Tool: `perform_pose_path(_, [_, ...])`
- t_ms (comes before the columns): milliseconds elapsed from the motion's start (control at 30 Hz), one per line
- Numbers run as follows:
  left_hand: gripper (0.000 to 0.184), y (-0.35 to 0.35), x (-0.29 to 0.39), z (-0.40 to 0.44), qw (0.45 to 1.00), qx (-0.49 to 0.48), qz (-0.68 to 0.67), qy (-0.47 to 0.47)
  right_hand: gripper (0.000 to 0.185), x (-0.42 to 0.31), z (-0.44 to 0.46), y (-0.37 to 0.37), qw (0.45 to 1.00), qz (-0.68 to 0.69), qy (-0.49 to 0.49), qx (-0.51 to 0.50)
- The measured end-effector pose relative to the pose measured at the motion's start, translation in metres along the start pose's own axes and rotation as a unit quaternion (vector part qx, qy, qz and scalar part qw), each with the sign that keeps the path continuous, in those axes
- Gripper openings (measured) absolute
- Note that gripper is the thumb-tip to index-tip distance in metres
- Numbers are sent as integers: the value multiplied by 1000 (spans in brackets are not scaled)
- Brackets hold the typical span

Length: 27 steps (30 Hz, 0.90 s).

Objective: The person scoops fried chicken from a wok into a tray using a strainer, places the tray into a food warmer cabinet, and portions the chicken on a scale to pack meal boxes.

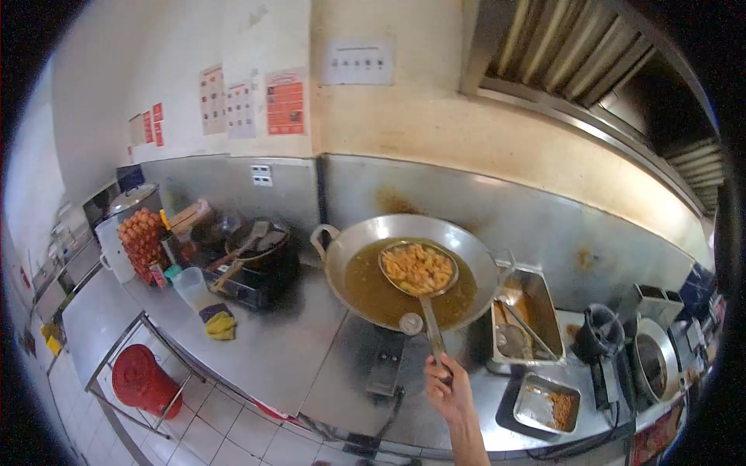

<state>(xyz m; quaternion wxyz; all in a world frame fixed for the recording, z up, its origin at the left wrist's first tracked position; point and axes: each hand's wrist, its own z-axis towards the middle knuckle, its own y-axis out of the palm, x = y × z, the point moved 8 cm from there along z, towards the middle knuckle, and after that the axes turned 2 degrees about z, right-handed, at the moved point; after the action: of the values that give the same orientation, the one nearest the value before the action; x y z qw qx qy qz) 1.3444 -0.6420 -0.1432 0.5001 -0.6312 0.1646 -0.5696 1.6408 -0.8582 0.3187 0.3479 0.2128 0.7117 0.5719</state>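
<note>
My right hand (448, 387) is closed around the handle of a skimmer (432, 325) that reaches away from me over a large wok (489, 273). The skimmer's round bowl is heaped with golden-brown fried pieces (420, 268); their exact kind I cannot make out. Below it, brownish oil (360, 272) fills the lower part of the wok, which has a loop handle on each side. I cannot tell whether the bowl's underside touches the oil. A small round metal disc (411, 324) shows at the wok's near rim. My left hand is outside the view.
Right of the wok stands a deep metal tray (549, 311) with utensils in it, and nearer a small tray (536, 415) with brown crumbs. To the left are a dark pan (268, 241) on a stove, a plastic jug (189, 286), yellow cloth (221, 326) and stacked eggs (144, 237).
</note>
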Motion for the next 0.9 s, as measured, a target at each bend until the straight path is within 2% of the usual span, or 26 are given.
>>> perform_pose_path(33, [16,-13,31,25,998,3,-66,-25,27,0,1,3,1000,-4,11,2])
perform_pose_path(67, [24,-1,48,56,992,-56,-116,14,29,0,4,6,1000,-9,24,-3])
perform_pose_path(100, [32,-27,100,94,978,-98,-184,4,29,-3,4,4,1000,-6,17,-4])
perform_pose_path(133, [33,17,115,119,974,-214,-58,35,37,-3,1,3,999,-16,28,-16])
perform_pose_path(167, [42,-47,210,142,950,-166,-262,34,44,-3,-5,1,999,-26,38,-24])
perform_pose_path(200, [50,-74,266,157,881,-207,-425,-11,44,-5,-13,3,999,-21,29,-20])
perform_pose_path(233, [58,-94,314,171,783,-243,-570,-58,49,-5,-22,3,996,-80,23,23])
perform_pose_path(300, [67,-141,405,201,678,-275,-674,-104,59,-16,-43,-14,978,-192,7,84])
perform_pose_path(367, [66,-157,457,226,537,-329,-769,-112,55,-32,-74,-51,972,-203,-28,112])
perform_pose_path(400, [66,-170,483,236,536,-338,-766,-113,51,-42,-93,-78,964,-223,-50,135])
perform_pose_path(467, [53,-200,525,248,464,-310,-820,-131,43,-68,-137,-176,932,-202,-120,276])
perform_pose_path(500, [53,-186,522,261,466,-311,-818,-130,38,-80,-165,-233,920,-183,-179,297])
perform_pose_path(533, [41,-158,511,280,413,-317,-835,-177,34,-91,-194,-288,905,-162,-235,316])
perform_pose_path(567, [29,-135,515,287,363,-316,-848,-223,33,-106,-234,-348,854,-158,-257,423])
perform_pose_path(600, [29,-129,520,288,367,-311,-847,-225,33,-110,-270,-390,787,-157,-276,528])
perform_pose_path(633, [20,-125,532,286,333,-319,-857,-229,33,-110,-279,-415,790,-158,-271,527])
perform_pose_path(667, [12,-123,543,283,298,-325,-867,-233,33,-114,-293,-436,771,-144,-299,544])
perform_pose_path(700, [6,-129,552,273,329,-307,-855,-259,34,-123,-304,-448,750,-132,-328,559])
perform_pose_path(733, [6,-128,554,266,333,-300,-857,-256,34,-132,-307,-453,755,-133,-324,554])
perform_pose_path(800, [6,-126,558,250,352,-323,-854,-207,36,-146,-316,-451,741,-120,-328,573])
perform_pose_path(833, [6,-124,556,241,408,-313,-832,-209,39,-158,-317,-455,742,-158,-331,561])
perform_pose_path(900, [6,-115,560,239,428,-307,-829,-190,41,-178,-316,-470,741,-140,-331,567])
